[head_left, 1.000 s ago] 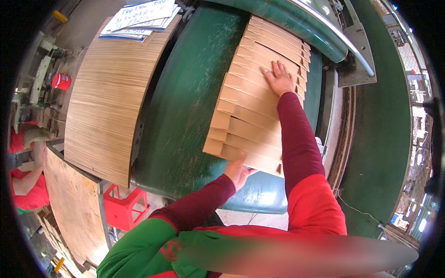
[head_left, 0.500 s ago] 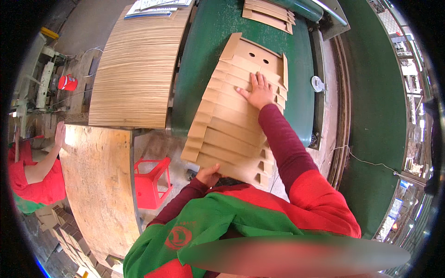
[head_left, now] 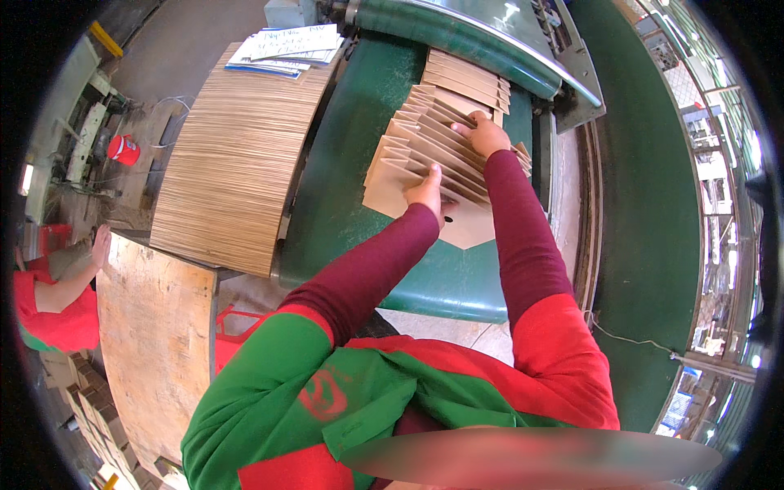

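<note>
**Cardboard Gripped by Both Hands on Green Belt**

At upper centre, folded cardboard (head_left: 437, 139) is clasped on the belt (head_left: 327, 188) by the left hand (head_left: 425, 194), its fingers largely hidden, and the right hand (head_left: 488, 135), closed near the far edge. Farther sheets (head_left: 465, 77) are cut off by a roller (head_left: 457, 42). At far left, a co-worker (head_left: 69, 302) is partly masked by a board (head_left: 155, 327).

And off the left edge of the green belt (head_left: 327, 180), grey floor (head_left: 184, 61) stretches past a red bucket (head_left: 123, 149); a red stool (head_left: 237, 328) peeks by the near-left corner, light (head_left: 755, 151) glaring beyond the right edge!
</note>
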`<state>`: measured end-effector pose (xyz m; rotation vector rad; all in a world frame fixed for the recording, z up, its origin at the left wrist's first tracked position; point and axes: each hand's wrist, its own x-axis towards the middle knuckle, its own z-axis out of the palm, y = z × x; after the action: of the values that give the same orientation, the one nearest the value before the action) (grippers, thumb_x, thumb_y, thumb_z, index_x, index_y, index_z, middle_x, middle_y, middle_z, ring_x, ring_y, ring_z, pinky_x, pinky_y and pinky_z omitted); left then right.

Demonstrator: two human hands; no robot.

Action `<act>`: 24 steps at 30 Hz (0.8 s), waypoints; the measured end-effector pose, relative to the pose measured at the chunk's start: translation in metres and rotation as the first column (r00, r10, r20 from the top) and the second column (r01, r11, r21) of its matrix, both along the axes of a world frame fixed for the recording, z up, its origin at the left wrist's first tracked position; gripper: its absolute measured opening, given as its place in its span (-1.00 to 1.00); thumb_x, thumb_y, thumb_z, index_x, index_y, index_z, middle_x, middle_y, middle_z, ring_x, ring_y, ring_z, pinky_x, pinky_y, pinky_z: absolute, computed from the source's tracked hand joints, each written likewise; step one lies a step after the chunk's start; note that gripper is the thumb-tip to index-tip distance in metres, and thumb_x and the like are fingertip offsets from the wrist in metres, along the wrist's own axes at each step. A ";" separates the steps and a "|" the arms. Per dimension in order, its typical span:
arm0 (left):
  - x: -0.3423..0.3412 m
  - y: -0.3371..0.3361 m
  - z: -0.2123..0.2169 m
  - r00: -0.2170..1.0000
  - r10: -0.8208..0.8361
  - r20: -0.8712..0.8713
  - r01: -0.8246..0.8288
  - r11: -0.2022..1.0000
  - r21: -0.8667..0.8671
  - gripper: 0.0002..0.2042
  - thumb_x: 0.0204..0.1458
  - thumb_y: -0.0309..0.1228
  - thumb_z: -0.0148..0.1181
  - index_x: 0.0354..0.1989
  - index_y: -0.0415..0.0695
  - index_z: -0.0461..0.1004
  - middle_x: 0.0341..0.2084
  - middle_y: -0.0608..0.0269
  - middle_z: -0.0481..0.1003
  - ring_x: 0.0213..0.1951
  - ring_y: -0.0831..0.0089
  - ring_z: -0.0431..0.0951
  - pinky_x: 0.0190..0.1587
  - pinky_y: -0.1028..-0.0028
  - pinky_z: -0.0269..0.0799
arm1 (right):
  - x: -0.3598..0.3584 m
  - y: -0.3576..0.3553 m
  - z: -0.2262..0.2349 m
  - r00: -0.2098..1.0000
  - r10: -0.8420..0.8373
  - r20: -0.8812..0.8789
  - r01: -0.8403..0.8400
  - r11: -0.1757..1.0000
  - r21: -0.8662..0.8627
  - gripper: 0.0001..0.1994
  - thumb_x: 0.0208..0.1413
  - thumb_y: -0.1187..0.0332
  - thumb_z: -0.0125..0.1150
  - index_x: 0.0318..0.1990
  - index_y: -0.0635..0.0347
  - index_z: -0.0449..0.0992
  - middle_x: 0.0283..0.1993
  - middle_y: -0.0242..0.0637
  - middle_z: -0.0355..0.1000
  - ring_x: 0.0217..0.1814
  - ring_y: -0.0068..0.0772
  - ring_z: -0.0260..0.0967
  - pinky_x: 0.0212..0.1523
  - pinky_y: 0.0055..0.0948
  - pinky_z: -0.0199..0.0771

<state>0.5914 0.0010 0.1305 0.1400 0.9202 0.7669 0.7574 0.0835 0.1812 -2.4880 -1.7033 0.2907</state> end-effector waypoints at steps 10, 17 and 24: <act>-0.010 0.030 0.018 0.968 -0.047 0.246 0.081 0.988 -0.129 -0.11 -0.10 0.22 0.17 0.29 -0.09 -0.02 0.23 -0.05 0.10 0.22 -0.16 0.13 0.12 -0.33 0.05 | -0.018 -0.052 0.010 0.966 0.259 -0.013 -0.257 0.963 0.079 -0.28 -0.16 -0.40 0.04 -0.16 0.10 0.56 -0.26 -0.06 0.51 -0.17 -0.04 0.47 -0.19 -0.16 0.43; -0.029 0.000 0.035 0.993 -0.091 -0.079 0.080 0.988 -0.130 -0.30 -0.03 0.23 0.06 0.15 -0.03 0.20 0.00 0.10 0.41 -0.07 0.07 0.51 -0.09 -0.15 0.38 | -0.024 -0.062 0.011 0.939 0.331 -0.096 -0.337 0.940 -0.054 0.06 -0.48 -0.47 0.23 0.12 0.23 0.34 0.02 0.06 0.35 0.10 0.06 0.31 0.05 -0.14 0.35; -0.020 0.025 0.020 0.990 -0.085 -0.112 0.072 0.990 -0.122 -0.42 0.10 0.10 -0.04 0.17 -0.02 0.15 -0.01 0.05 0.39 -0.11 -0.01 0.52 -0.20 -0.19 0.45 | -0.033 -0.053 0.002 0.971 0.233 -0.043 -0.235 0.971 -0.049 0.06 -0.47 -0.48 0.21 0.14 0.19 0.33 0.07 -0.03 0.34 0.12 -0.02 0.30 0.06 -0.15 0.36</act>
<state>0.5715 0.0258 0.1506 0.1178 1.0622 0.6348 0.7246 0.0310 0.1837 -2.3000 -2.0012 0.4063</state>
